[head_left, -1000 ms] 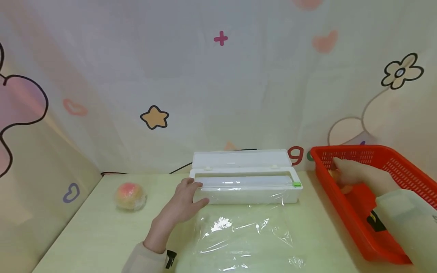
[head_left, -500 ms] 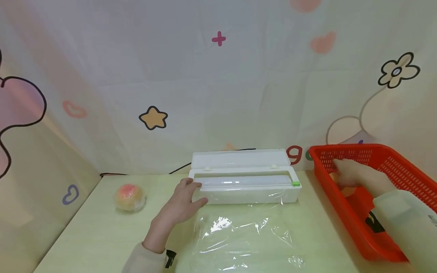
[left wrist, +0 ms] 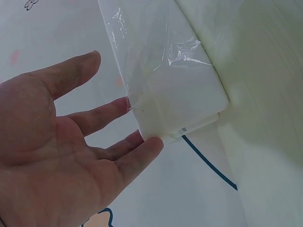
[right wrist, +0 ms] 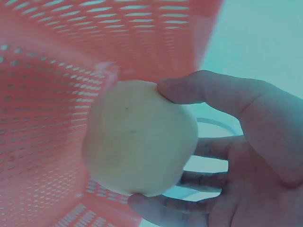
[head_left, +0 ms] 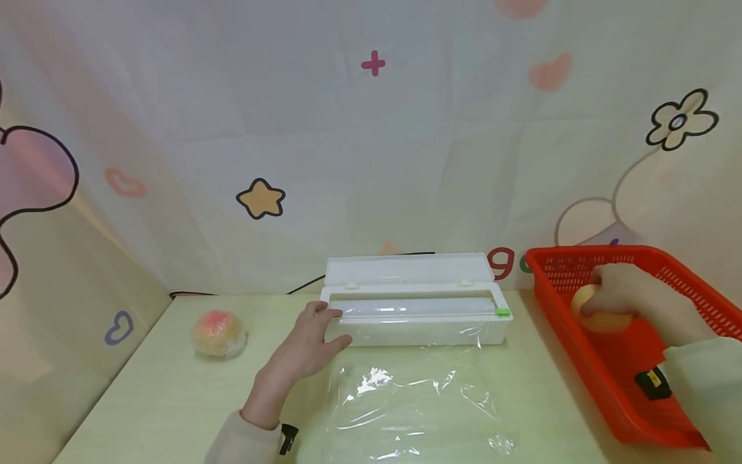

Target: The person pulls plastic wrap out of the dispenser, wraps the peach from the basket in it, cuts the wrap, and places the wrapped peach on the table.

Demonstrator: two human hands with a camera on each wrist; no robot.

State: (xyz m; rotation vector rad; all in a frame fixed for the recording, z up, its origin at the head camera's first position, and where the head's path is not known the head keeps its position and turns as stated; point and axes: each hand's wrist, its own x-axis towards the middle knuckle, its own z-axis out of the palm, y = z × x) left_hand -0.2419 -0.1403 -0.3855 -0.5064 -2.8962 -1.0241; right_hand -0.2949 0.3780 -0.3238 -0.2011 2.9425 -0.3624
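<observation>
- The right hand (head_left: 623, 291) has its fingers (right wrist: 203, 147) and thumb curled round a pale yellow fruit (head_left: 597, 312), gripping it from above inside the red basket (head_left: 684, 283).
- In the right wrist view the fruit (right wrist: 139, 137) fills the palm, thumb over its top, fingertips under it, with the basket's mesh wall (right wrist: 42, 109) just behind.
- The basket stands on the table's right side, well apart from the left hand.
- The left hand (head_left: 304, 345) lies flat with fingers straight and slightly spread; its fingertips (left wrist: 147, 146) touch the left end of the white film box (head_left: 414, 316).
- The box's lid is tipped open at the back, the roll showing inside, with a green tab (head_left: 502, 312) at its right end.
- A sheet of clear film (head_left: 414, 399) runs from the box's front edge out over the table (head_left: 162, 399), wrinkled, just right of the left wrist.
- A wrapped peach (head_left: 219, 333) sits on the table, well left of the box.
</observation>
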